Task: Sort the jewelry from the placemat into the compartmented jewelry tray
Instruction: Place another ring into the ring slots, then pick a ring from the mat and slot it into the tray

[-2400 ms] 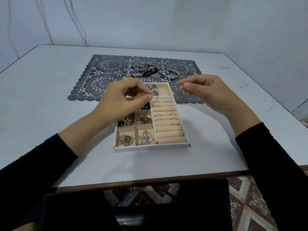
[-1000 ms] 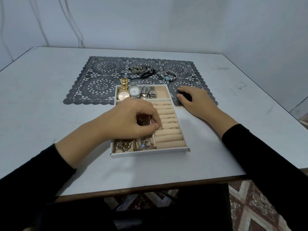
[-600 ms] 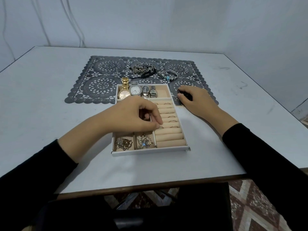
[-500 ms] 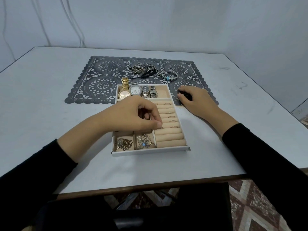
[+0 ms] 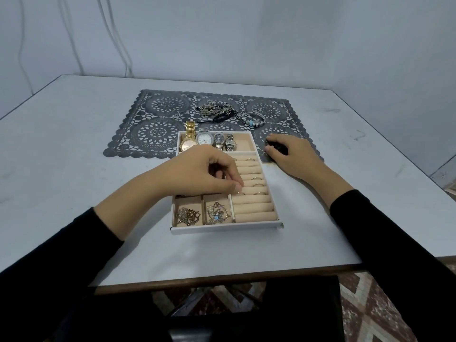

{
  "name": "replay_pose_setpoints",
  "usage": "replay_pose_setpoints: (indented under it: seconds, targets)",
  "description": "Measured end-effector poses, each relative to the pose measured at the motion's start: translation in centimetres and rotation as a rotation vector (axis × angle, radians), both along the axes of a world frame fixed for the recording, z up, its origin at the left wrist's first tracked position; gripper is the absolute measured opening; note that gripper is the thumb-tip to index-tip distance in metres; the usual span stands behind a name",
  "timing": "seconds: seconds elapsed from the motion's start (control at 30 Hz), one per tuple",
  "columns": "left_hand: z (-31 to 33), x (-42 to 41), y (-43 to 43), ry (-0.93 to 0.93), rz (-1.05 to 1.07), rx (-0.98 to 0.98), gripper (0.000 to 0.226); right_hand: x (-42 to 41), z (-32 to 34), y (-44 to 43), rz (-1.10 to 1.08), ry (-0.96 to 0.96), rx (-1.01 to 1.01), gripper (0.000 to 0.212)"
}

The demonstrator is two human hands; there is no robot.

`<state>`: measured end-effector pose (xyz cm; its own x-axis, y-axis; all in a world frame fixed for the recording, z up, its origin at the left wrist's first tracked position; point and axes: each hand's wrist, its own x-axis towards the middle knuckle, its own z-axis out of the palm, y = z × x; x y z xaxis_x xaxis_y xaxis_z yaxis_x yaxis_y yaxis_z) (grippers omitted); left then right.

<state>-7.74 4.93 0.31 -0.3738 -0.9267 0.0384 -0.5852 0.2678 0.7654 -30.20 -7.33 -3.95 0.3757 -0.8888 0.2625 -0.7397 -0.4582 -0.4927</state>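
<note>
As my left hand (image 5: 197, 171) curls over tray (image 5: 222, 229), thumb and forefinger pinch small ring (image 5: 238, 193) at slot in rolls (image 5: 254, 207), tray's right side. Right hand (image 5: 291, 154) rests on placemat (image 5: 153, 134) corner just beside tray, fingers curled; cannot tell if holding anything. Four watches (image 5: 204, 139) lie in far compartment. Tangled pieces (image 5: 187, 214) fill two near-left compartments. Chains (image 5: 217, 111) and bangle (image 5: 254, 119) lie on placemat beyond tray. Tray's far end sits on placemat, all on white table (image 5: 74, 144).
</note>
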Motion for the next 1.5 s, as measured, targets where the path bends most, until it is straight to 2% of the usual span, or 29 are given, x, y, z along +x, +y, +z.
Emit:
replay_pose_setpoints:
  seconds: [0.13,0.23,0.33,0.47,0.6,0.83,1.2,1.5]
  targets:
    - [0.5,1.4,-0.3,0.169,0.148,-0.112,0.008,-0.1,0.5,-0.2,-0.025,-0.023,0.02,0.032]
    - [0.5,3.5,-1.7,0.206,0.344,-0.234,0.009,-0.2,0.6,-0.9,-0.051,-0.078,0.003,0.029]
    - [-0.3,6.0,-4.0,0.163,0.543,-0.344,0.005,-0.1,0.8,-2.3,-0.106,-0.142,-0.003,0.027]
    - [-1.9,9.2,-6.8,-0.049,0.672,-0.434,0.013,0.7,1.0,-4.5,-0.139,-0.166,-0.021,0.027]
    - [-3.6,12.2,-9.1,-0.23,0.696,-0.416,0.024,1.9,0.8,-6.7,-0.173,-0.132,-0.037,0.027]
    - [-3.6,15.2,-12.0,-0.325,0.748,-0.358,0.033,4.2,1.1,-10.3,-0.191,-0.115,-0.028,0.028]
    - [-3.0,18.3,-16.1,-0.342,0.785,-0.365,0.026,5.7,1.4,-14.3,-0.225,-0.172,0.013,0.024]
    - [-2.4,18.0,-17.7,-0.299,0.714,-0.321,0.015,6.1,2.0,-15.7,-0.173,-0.197,0.155,0.017]
